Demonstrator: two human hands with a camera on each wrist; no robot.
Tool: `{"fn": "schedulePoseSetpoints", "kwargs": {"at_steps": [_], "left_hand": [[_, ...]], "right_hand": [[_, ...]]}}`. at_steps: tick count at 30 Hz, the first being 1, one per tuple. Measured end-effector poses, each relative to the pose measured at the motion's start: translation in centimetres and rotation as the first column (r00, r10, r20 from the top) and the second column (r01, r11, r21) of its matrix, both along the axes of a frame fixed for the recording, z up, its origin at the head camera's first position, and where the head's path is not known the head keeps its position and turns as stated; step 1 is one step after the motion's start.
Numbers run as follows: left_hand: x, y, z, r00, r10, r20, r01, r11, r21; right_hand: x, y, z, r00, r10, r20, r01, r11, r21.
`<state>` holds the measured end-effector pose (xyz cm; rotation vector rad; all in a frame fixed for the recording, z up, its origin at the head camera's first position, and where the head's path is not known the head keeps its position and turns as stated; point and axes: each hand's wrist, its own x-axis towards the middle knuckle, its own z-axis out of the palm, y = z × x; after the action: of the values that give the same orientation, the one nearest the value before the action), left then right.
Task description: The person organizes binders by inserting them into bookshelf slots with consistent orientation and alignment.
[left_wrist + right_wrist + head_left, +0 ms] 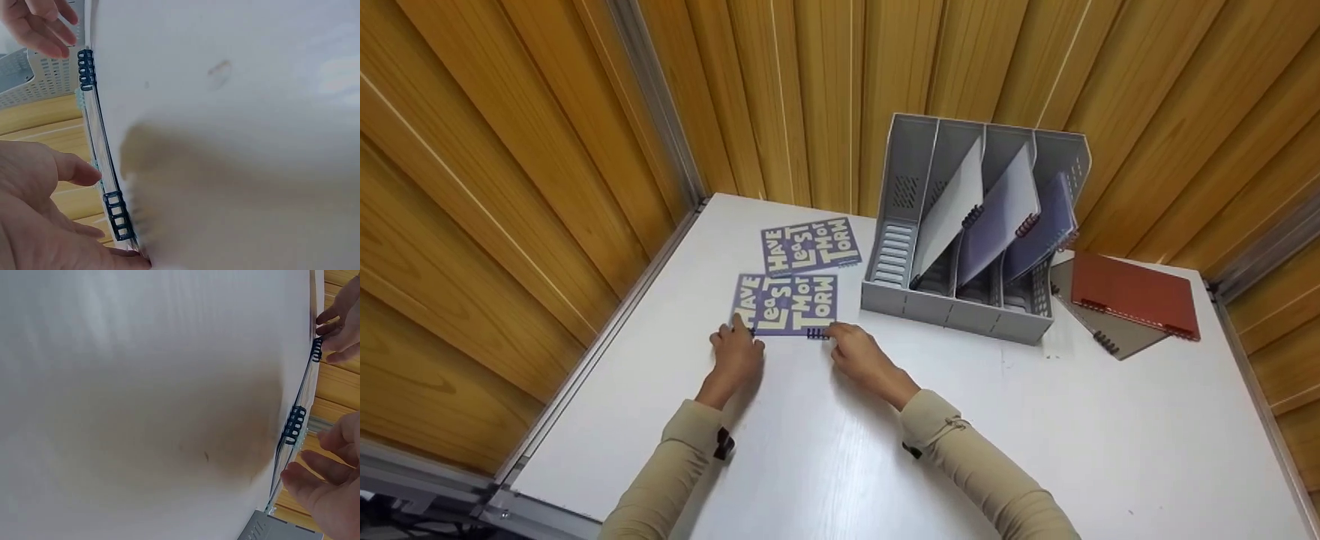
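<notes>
A purple spiral notebook with cream lettering lies flat on the white table, its black binding coils toward me. My left hand is at its near left corner, one finger along the left side. My right hand touches the near right corner beside a coil. In the left wrist view a fingertip of the left hand meets the notebook's edge below a coil. The right hand's fingers lie loosely bent at the edge in the right wrist view. A matching notebook lies just behind.
Right of the notebooks stands a grey file rack with several slots; a white notebook and two purple ones lean in it. A red notebook overlaps a grey-beige one at the far right. Wood-panelled walls enclose the table.
</notes>
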<state>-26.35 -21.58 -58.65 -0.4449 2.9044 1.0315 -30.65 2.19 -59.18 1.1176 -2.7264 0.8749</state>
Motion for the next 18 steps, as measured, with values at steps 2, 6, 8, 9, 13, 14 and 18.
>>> {"fn": "schedulePoseSetpoints", "kwargs": {"at_steps": [2, 6, 8, 9, 13, 14, 18], "left_hand": [[-0.2, 0.0, 0.1, 1.0, 0.006, 0.008, -0.006, 1.0, 0.021], [-0.5, 0.0, 0.4, 0.999, 0.014, 0.032, -0.017, 0.996, 0.089], [-0.5, -0.2, 0.5, 0.999, 0.021, 0.048, -0.028, 0.991, 0.134], [-0.5, -0.3, 0.6, 0.998, 0.024, 0.052, -0.032, 0.988, 0.151], [-0.5, -0.7, 0.6, 0.997, 0.045, 0.068, -0.06, 0.972, 0.228], [-0.5, -0.8, 0.7, 0.996, 0.051, 0.069, -0.066, 0.966, 0.248], [-0.3, -1.4, 1.0, 0.995, 0.073, 0.066, -0.09, 0.942, 0.324]], "right_hand": [[-0.1, -0.4, -0.2, 1.0, 0.003, -0.004, -0.003, 1.0, 0.018], [-0.2, -0.6, -0.7, 1.0, -0.009, 0.018, 0.008, 0.999, 0.053], [-0.3, -0.6, -0.9, 0.999, -0.011, 0.037, 0.009, 0.999, 0.05], [-0.2, -0.6, -0.9, 0.999, -0.011, 0.045, 0.008, 0.999, 0.047], [-0.2, -0.4, -1.0, 0.998, -0.012, 0.062, 0.009, 0.999, 0.04], [-0.2, -0.3, -1.0, 0.998, -0.017, 0.066, 0.014, 0.999, 0.046], [0.0, 0.0, -0.7, 0.997, -0.028, 0.074, 0.023, 0.997, 0.071]]}}
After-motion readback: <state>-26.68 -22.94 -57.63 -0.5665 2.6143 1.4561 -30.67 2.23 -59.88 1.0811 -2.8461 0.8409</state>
